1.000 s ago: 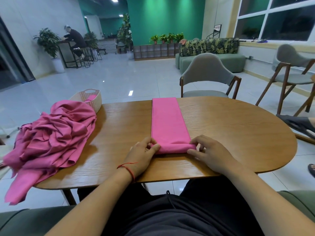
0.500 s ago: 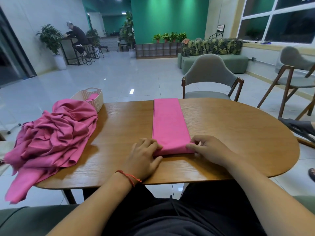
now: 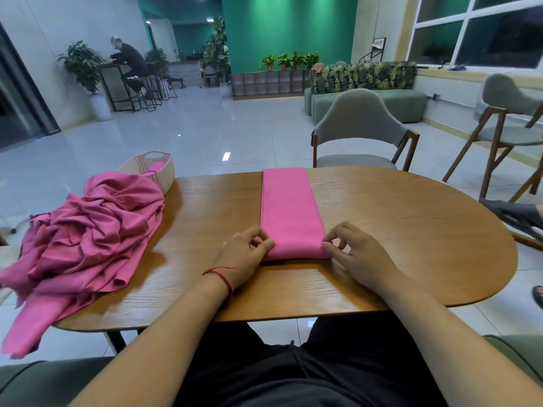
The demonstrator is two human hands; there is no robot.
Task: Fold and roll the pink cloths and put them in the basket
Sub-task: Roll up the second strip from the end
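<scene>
So our left hand [image 3: 245, 254] has gone from lying flat on the near end of the folded pink strip [image 3: 286, 207] to pinching its corner, right hand [image 3: 355, 254] pinching the other, so we reckon the roll's just starting, mid table [image 3: 411, 230], basket [image 3: 160, 168] waiting far left.

one wooden table [image 3: 411, 230] filled mid-frame. on it lay one folded pink cloth [image 3: 289, 212] at centre, one heap of crumpled pink cloths [image 3: 88, 230] at left, their number unclear, and one basket [image 3: 164, 174] holding one pink roll [image 3: 154, 167]. two hands showed at lower centre: a left hand [image 3: 244, 255] and a right hand [image 3: 357, 254]. there were two seats, a grey chair [image 3: 358, 121] right of centre and a second grey chair [image 3: 508, 95] at far right, and four small potted plants [image 3: 289, 60] at top centre.
</scene>
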